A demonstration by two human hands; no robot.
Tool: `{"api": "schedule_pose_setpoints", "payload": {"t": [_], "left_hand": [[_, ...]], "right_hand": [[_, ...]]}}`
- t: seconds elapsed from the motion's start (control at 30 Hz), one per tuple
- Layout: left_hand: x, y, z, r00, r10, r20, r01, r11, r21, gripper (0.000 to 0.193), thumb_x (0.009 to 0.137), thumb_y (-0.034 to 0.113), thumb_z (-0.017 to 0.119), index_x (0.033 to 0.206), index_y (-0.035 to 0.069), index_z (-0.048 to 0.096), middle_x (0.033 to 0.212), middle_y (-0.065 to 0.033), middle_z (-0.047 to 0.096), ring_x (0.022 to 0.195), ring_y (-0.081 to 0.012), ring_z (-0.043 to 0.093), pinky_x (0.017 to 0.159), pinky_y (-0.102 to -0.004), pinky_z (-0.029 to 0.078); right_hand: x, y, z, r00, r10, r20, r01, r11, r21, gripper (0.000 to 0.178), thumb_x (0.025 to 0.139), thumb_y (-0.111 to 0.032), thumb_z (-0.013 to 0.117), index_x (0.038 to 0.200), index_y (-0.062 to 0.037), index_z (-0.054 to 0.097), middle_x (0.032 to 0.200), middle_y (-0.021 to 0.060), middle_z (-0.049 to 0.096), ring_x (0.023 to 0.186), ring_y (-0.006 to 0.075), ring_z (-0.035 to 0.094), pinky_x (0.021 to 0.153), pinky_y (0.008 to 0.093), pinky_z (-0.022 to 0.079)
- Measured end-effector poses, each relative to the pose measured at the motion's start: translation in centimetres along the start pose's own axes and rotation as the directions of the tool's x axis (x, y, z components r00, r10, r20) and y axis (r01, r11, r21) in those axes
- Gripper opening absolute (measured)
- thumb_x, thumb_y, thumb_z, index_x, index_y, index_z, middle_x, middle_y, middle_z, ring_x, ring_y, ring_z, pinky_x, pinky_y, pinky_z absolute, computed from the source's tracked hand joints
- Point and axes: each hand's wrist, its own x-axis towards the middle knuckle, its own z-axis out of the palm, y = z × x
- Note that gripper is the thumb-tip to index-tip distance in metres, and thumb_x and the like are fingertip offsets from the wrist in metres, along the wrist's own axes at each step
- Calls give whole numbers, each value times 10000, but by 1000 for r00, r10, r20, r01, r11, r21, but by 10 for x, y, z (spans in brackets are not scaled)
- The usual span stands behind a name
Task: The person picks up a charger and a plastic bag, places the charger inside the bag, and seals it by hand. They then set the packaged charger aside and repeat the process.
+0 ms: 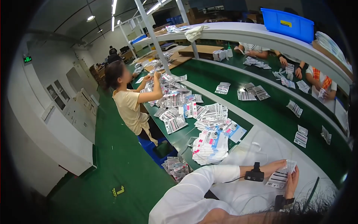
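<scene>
A small clear plastic packet with a white, dark-striped label (277,180) is held up above the pale work surface at the lower right. My left hand (275,167) grips its upper left part, fingers closed at the top edge. Along its right side, my right hand (292,182) pinches the same packet between thumb and fingers. Both wrists carry black strapped devices. A thick stack of printed white, pink and blue cards (211,145) lies to the left of my hands, at the end of the green table. What is inside the packet cannot be made out.
Beyond the cards, many bagged packets (173,95) are heaped on the green table (186,141), where a co-worker (128,99) handles them. Loose packets (222,88) lie on the green belt (272,112). Other people's hands work across it. A blue bin (288,25) stands on the overhead shelf.
</scene>
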Motion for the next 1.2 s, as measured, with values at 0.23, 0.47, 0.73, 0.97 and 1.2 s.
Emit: {"api": "schedule_pose_setpoints", "payload": {"t": [0.23,0.47,0.73,0.97,1.2], "left_hand": [[14,-38,-27,993,-122,-1,116,950,-288,461,1040,397,428,1361,66,455,1290,-62,575,1171,-175,558,983,-349,467],[6,-31,-44,964,-216,-155,245,948,206,315,965,268,601,1199,59,578,1039,-44,669,922,-191,667,795,-362,570],[8,-12,-20,929,-57,-366,174,940,294,276,984,200,580,1201,29,573,988,-45,677,744,-109,651,632,-238,532],[-10,19,-3,844,519,-132,-20,278,961,410,878,174,679,1243,52,537,1070,-70,640,916,-180,637,773,-298,508],[-11,-11,24,950,137,282,-268,-110,957,451,774,218,748,1165,61,587,1047,-132,617,958,-339,554,845,-454,450]], "right_hand": [[3,24,-29,999,-29,-23,28,998,-62,399,979,-94,523,1357,14,459,1219,86,562,1063,164,546,944,282,424],[-7,-39,18,954,-93,-286,-40,904,-426,305,931,-139,622,1164,56,600,1044,134,674,948,187,623,839,336,506],[-4,-44,11,974,134,-180,-164,974,-157,171,934,-158,656,953,6,610,843,15,675,765,64,591,651,238,477],[-14,-36,15,959,42,-281,-181,853,-489,400,898,-171,640,1228,-18,474,720,139,660,632,239,638,583,359,478],[-13,-34,16,960,-23,-280,-185,700,-690,733,851,-165,580,1490,-86,229,688,221,624,648,410,625,594,506,475]]}}
